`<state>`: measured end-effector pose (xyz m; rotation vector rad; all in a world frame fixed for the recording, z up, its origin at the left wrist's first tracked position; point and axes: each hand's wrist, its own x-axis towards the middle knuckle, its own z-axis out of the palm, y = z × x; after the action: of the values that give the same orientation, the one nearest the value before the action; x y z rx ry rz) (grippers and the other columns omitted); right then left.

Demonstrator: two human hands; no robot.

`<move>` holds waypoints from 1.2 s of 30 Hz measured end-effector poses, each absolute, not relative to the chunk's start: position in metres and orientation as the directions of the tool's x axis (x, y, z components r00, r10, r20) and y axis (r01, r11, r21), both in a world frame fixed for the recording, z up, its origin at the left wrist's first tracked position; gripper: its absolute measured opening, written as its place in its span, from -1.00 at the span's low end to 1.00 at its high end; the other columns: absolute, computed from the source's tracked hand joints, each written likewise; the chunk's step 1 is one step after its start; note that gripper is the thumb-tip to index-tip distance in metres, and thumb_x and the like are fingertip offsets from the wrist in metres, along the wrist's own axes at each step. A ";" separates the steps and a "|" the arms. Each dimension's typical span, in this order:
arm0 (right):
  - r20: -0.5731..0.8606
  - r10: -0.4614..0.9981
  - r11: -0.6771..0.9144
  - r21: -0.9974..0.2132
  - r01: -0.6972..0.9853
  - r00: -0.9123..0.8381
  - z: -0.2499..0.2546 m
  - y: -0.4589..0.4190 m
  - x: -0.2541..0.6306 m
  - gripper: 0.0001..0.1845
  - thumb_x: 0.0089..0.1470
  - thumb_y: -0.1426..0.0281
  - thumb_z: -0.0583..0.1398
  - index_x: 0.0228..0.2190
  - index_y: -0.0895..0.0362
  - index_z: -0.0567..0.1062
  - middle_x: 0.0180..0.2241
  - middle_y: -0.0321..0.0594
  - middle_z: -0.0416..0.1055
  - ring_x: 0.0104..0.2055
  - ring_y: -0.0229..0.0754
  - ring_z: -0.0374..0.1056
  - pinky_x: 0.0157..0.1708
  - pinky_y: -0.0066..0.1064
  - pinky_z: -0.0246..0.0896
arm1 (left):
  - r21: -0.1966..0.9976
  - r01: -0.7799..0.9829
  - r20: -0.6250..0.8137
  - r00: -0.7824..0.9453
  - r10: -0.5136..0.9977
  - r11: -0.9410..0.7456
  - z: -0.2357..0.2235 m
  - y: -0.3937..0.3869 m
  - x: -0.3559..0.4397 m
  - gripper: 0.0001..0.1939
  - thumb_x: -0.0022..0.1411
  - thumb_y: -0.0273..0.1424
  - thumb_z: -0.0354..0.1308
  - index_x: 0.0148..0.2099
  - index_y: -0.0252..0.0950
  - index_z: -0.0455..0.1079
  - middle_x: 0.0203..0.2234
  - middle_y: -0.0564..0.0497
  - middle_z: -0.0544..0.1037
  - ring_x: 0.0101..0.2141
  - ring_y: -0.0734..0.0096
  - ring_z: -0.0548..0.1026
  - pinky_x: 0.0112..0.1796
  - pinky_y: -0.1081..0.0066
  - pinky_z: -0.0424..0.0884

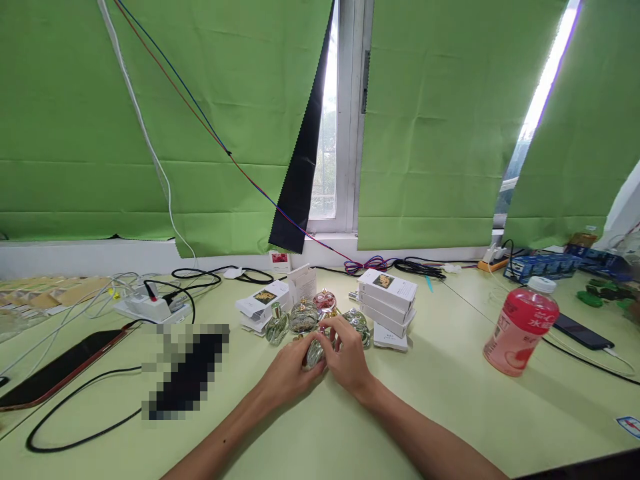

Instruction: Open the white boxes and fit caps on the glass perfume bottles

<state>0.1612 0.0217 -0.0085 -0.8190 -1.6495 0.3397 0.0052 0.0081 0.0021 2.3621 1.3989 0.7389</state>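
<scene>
A small clear glass bottle (314, 353), probably a perfume bottle, is held low over the table's middle. My left hand (287, 368) is closed around its side, with the fingers partly hidden. Thumb and fingertips of my right hand (349, 353) pinch together at the bottle's top; what lies under them is mostly covered. Just beyond my hands stand several more glass bottles: a greenish one (277, 327) on the left, a rounded clear one (303, 318), a pink one (325, 302) at the back and a clear one (357, 321) beside my right hand.
White printed boxes (387, 293) are stacked right of the bottles, others (263, 300) on the left. A pink drink bottle (521, 327) and a phone (583, 331) stand and lie at right. At left are a power strip (153, 307), a tablet-like device (65, 367) and loose cables.
</scene>
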 end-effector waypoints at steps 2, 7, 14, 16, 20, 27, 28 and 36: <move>0.728 0.684 0.701 -0.643 0.307 -0.037 -0.009 0.021 0.161 -0.92 0.20 0.48 0.19 -0.28 0.10 0.49 -0.33 -0.23 0.45 -0.44 -0.24 0.28 -0.45 -0.43 0.19 | 0.495 0.722 0.281 0.394 0.875 -0.484 0.001 0.009 0.005 -0.81 0.25 -0.31 0.07 -0.13 -0.25 0.38 -0.53 0.11 0.44 -0.54 0.41 0.33 -0.48 0.46 0.12; 0.700 0.714 0.675 -0.684 0.278 -0.011 -0.009 0.021 0.160 -0.96 0.18 0.47 0.22 -0.30 0.10 0.48 -0.33 -0.25 0.43 -0.42 -0.24 0.27 -0.43 -0.42 0.20 | 0.488 0.713 0.303 0.403 0.864 -0.504 -0.001 0.011 0.003 -0.83 0.25 -0.31 0.09 -0.13 -0.24 0.39 -0.55 0.13 0.45 -0.55 0.40 0.33 -0.47 0.45 0.14; 0.693 0.721 0.665 -0.694 0.274 0.005 -0.010 0.021 0.159 -0.95 0.15 0.44 0.25 -0.29 0.10 0.50 -0.32 -0.25 0.41 -0.44 -0.25 0.26 -0.43 -0.42 0.23 | 0.480 0.716 0.311 0.402 0.861 -0.507 -0.003 0.011 0.003 -0.85 0.23 -0.34 0.10 -0.17 -0.26 0.41 -0.50 0.08 0.48 -0.53 0.41 0.35 -0.47 0.45 0.16; 0.688 0.726 0.659 -0.699 0.277 0.010 -0.009 0.021 0.159 -0.90 0.12 0.43 0.27 -0.26 0.11 0.50 -0.29 -0.24 0.40 -0.44 -0.25 0.26 -0.44 -0.42 0.24 | 0.477 0.721 0.309 0.397 0.864 -0.502 -0.003 0.011 0.004 -0.85 0.22 -0.34 0.10 -0.20 -0.27 0.41 -0.50 0.07 0.47 -0.53 0.42 0.35 -0.47 0.45 0.16; 0.681 0.732 0.655 -0.706 0.269 0.003 -0.008 0.021 0.160 -0.80 0.08 0.43 0.29 -0.21 0.11 0.50 -0.28 -0.23 0.40 -0.44 -0.25 0.27 -0.47 -0.42 0.24 | 0.474 0.736 0.289 0.388 0.875 -0.483 -0.003 0.011 0.005 -0.85 0.23 -0.32 0.09 -0.24 -0.29 0.39 -0.50 0.07 0.46 -0.53 0.43 0.35 -0.48 0.46 0.15; 0.683 0.731 0.668 -0.712 0.218 -0.009 -0.005 0.019 0.162 -0.78 0.10 0.43 0.26 -0.16 0.10 0.47 -0.24 -0.20 0.46 -0.42 -0.25 0.29 -0.54 -0.45 0.23 | 0.493 0.719 0.294 0.392 0.872 -0.489 -0.001 0.010 0.005 -0.85 0.23 -0.33 0.07 -0.20 -0.27 0.40 -0.52 0.10 0.44 -0.54 0.44 0.32 -0.50 0.47 0.13; 0.684 0.730 0.669 -0.711 0.217 -0.010 -0.005 0.019 0.162 -0.78 0.11 0.43 0.26 -0.16 0.10 0.47 -0.24 -0.20 0.46 -0.42 -0.25 0.29 -0.54 -0.45 0.23 | 0.496 0.716 0.297 0.391 0.871 -0.491 0.000 0.010 0.005 -0.85 0.22 -0.34 0.08 -0.19 -0.26 0.41 -0.53 0.11 0.44 -0.55 0.44 0.32 -0.50 0.47 0.13; 0.682 0.730 0.673 -0.710 0.205 -0.036 -0.005 0.019 0.161 -0.86 0.17 0.41 0.19 -0.19 0.11 0.47 -0.25 -0.19 0.49 -0.41 -0.24 0.30 -0.54 -0.45 0.23 | 0.531 0.691 0.284 0.401 0.871 -0.491 0.005 0.008 0.005 -0.78 0.22 -0.35 0.07 -0.09 -0.24 0.41 -0.56 0.14 0.44 -0.56 0.43 0.32 -0.50 0.47 0.13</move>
<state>0.1615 0.0194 -0.0046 -0.7887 -1.5879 0.5021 0.0051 0.0079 0.0045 2.3340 1.3548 0.7691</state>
